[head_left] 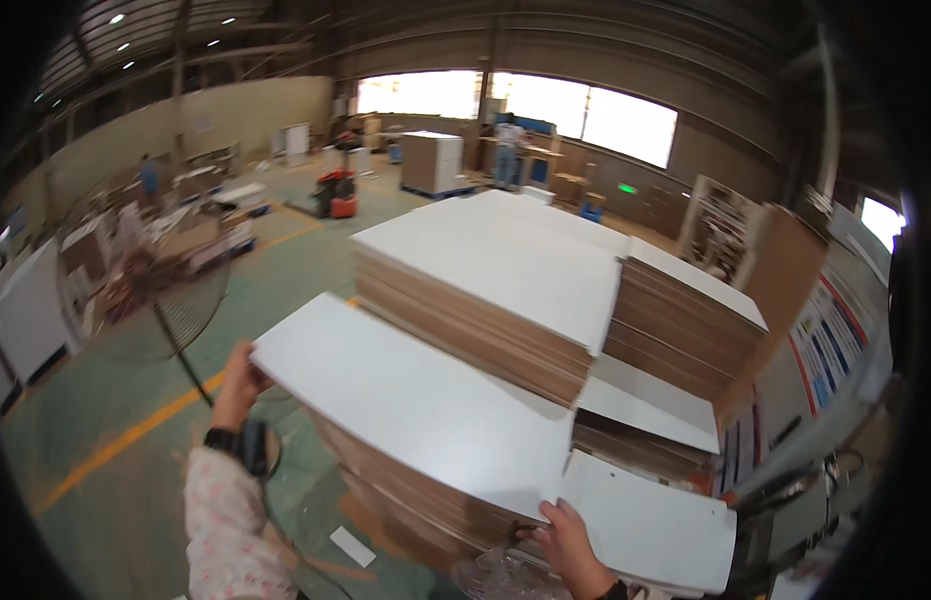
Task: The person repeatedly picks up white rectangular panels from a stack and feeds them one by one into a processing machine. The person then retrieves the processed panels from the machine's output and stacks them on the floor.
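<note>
While your left hand grips the board by its left end and your right hand pinches its near right corner, over the stack, uneven lifting could scrape the adjoining panel.

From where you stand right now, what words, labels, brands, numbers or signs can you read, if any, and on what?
None reads clearly.
Poster with red and blue bands, at right: lettering too blurred and slanted to read.
Lit green sign on the far wall: too small.
Held white board: no printing visible on its top face.
</note>
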{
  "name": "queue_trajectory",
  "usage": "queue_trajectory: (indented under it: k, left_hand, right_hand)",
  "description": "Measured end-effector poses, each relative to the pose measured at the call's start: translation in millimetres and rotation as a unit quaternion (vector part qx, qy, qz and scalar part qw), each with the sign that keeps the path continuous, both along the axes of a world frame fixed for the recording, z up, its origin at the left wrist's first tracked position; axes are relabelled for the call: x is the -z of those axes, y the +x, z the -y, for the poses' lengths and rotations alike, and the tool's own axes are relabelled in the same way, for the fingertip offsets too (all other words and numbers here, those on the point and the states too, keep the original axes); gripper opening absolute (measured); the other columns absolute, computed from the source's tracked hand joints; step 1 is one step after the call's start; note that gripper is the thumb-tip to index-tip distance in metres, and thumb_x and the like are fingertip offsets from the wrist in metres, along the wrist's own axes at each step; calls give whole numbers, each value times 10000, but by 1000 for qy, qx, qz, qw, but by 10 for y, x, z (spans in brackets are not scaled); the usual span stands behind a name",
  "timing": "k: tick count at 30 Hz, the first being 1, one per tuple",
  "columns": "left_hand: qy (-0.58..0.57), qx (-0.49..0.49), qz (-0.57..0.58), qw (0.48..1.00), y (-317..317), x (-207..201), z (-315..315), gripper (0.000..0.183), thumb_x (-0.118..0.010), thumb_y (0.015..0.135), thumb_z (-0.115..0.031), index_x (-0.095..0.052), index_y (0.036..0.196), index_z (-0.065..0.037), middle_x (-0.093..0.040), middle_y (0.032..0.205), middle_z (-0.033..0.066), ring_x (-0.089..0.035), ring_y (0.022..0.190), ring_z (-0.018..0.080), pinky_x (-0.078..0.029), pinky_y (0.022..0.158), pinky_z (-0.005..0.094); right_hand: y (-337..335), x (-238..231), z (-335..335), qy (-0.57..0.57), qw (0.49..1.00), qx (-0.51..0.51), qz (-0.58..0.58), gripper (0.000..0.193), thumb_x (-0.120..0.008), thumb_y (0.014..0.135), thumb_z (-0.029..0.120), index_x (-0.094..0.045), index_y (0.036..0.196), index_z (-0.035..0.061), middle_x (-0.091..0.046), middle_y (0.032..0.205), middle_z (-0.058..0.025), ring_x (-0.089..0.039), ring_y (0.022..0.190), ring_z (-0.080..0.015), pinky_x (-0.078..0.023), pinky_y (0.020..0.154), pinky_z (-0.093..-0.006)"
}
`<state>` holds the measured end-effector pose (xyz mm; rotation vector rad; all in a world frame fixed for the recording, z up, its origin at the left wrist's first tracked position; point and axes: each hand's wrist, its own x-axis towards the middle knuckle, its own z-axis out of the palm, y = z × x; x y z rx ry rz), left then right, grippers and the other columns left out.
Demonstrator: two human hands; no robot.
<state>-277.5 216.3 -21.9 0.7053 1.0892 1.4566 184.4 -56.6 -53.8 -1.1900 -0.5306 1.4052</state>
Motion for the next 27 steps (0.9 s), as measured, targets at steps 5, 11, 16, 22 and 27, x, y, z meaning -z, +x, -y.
queue_trajectory:
  k: [5,11,16,22,27]
  left_hand:
    - [34,-97,-34,994,-264,-73,599,369,-443,855,-457,-562,943,-119,-585,776,-1,-555,651,136,-391,456,286]
    - [111,111,-7,988,-42,93,1591,416,-442,901,-384,-503,1165,-68,-589,1071,62,-567,988,177,-468,801,328]
    - [42,212,-5,976,1377,20,2270,420,-462,898,-366,-497,1173,-51,-585,1080,78,-565,984,184,-467,800,331]
    - [-38,376,-16,926,2993,173,3140,427,-486,895,-344,-489,1183,-29,-580,1089,96,-563,981,192,-465,798,335]
    - [-63,456,-28,887,4076,284,4139,435,-505,892,-326,-482,1191,-12,-576,1097,112,-561,977,199,-464,797,338]
  right_hand:
    - [201,-55,-195,-24,994,-94,-54,408,-460,923,341,-500,1121,-14,-608,951,-138,-605,817,-250,-516,715,-369]
    - [534,62,367,59,992,-71,-80,447,-559,882,324,-469,1180,2,-578,1075,-106,-599,887,-189,-521,739,-351]
    - [635,78,1194,53,995,-80,9,562,-567,879,331,-373,1278,-14,-512,1112,-75,-499,1000,-155,-428,862,-291]
    - [1343,-188,2769,88,985,-14,148,618,-593,852,345,-365,1296,-19,-490,1164,-82,-438,1062,-137,-363,913,-279]
    - [2044,-10,4463,138,979,135,67,630,-612,847,340,-368,1299,-24,-497,1208,-82,-461,1096,-134,-387,919,-281]
